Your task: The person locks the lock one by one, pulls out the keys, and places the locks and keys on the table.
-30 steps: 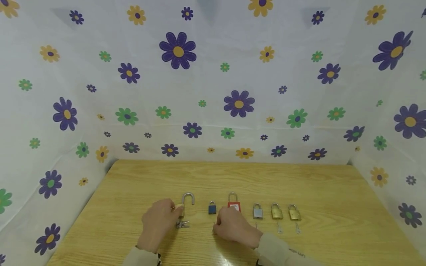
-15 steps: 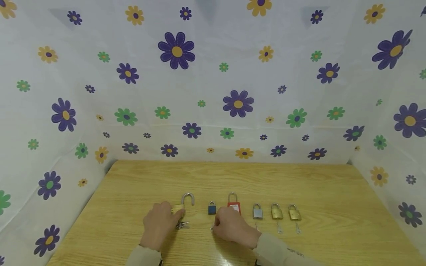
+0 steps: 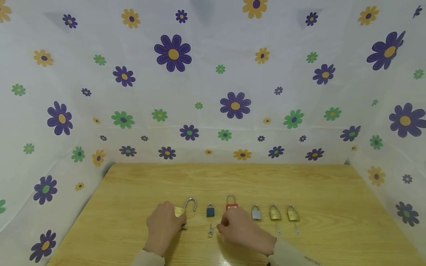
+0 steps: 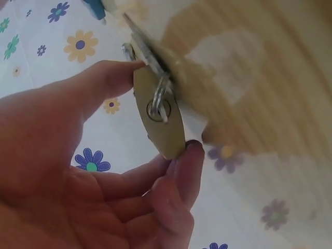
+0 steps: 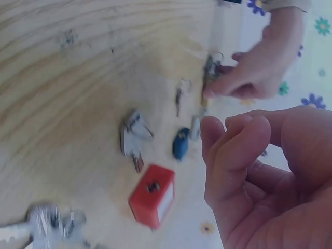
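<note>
My left hand [image 3: 164, 225] grips a brass padlock [image 3: 179, 211], thumb on one side and fingers on the other. The shackle [image 3: 191, 203] stands open. In the left wrist view a key [image 4: 148, 49] and its ring hang at the keyhole end of the padlock [image 4: 155, 122]. My right hand [image 3: 244, 229] hovers low with loosely bent fingers, and nothing shows between them in the right wrist view. Just left of its fingertips, small keys [image 3: 210, 231] on a ring lie below a blue padlock [image 3: 210, 210]. A red padlock [image 3: 231, 206] is partly hidden behind the right hand.
To the right stand in a row a silver padlock [image 3: 256, 214] and two brass padlocks, [image 3: 275, 213] the nearer one and a farther brass padlock [image 3: 293, 214]. Keys [image 3: 278, 229] lie below them on the wooden table [image 3: 332, 207]. A flower-patterned sheet [image 3: 206, 85] surrounds the table.
My right hand has let go of the small keys below the blue padlock and shifted right. My left hand has tilted the brass padlock, and its shackle now leans right. The head view has shifted slightly.
</note>
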A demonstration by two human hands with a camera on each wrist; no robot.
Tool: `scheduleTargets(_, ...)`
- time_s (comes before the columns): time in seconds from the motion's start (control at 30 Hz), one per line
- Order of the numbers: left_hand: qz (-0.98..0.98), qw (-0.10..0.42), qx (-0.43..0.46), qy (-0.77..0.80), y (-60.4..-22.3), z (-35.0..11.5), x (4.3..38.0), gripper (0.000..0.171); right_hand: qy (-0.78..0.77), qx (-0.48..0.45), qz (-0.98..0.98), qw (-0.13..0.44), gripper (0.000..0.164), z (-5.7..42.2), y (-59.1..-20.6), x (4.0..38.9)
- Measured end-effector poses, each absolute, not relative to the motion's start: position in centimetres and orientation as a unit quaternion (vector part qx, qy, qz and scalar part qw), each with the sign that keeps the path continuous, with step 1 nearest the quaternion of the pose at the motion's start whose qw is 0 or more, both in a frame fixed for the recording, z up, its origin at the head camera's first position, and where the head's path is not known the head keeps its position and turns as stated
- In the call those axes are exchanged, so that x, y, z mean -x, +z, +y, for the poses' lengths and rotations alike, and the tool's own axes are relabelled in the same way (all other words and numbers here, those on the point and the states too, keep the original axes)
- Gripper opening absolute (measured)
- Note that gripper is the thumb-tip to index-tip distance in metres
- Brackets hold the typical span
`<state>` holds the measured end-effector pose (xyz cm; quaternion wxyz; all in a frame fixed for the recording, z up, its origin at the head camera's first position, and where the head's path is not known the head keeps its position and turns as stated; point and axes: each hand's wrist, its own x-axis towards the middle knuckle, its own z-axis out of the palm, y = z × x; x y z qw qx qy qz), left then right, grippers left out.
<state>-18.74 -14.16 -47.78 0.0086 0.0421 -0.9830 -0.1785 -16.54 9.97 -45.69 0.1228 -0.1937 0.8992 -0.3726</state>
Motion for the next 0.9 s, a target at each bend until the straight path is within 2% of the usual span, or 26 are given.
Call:
scheduleTargets(0.13,-0.982,0.009,-0.044,-0.182,-47.6,-14.2,18.7,0.044,-0.376,0.201,0.897,0.115,0.023,11.5,-44.8,16.3)
scheduleTargets(0.27,-0.98,0.002,-0.051,-0.195,-47.2,-14.2,18.6,0.046,-0.374,0.195,0.901,0.102,0.02,12.6,-43.9,16.2)
scheduleTargets(0.5,-0.981,0.005,-0.027,-0.194,-47.1,-13.7,18.4,0.039,-0.39,0.158,0.9,0.115,0.024,13.6,-42.6,16.4)
scheduleTargets(0.63,-0.981,0.006,-0.019,-0.194,-47.3,-13.7,18.4,0.046,-0.393,0.161,0.899,0.112,0.024,14.0,-42.5,16.4)
scheduleTargets(0.9,-0.971,0.029,-0.01,-0.236,-47.4,-13.9,18.4,0.038,-0.401,0.151,0.896,0.118,0.022,14.5,-42.2,16.4)
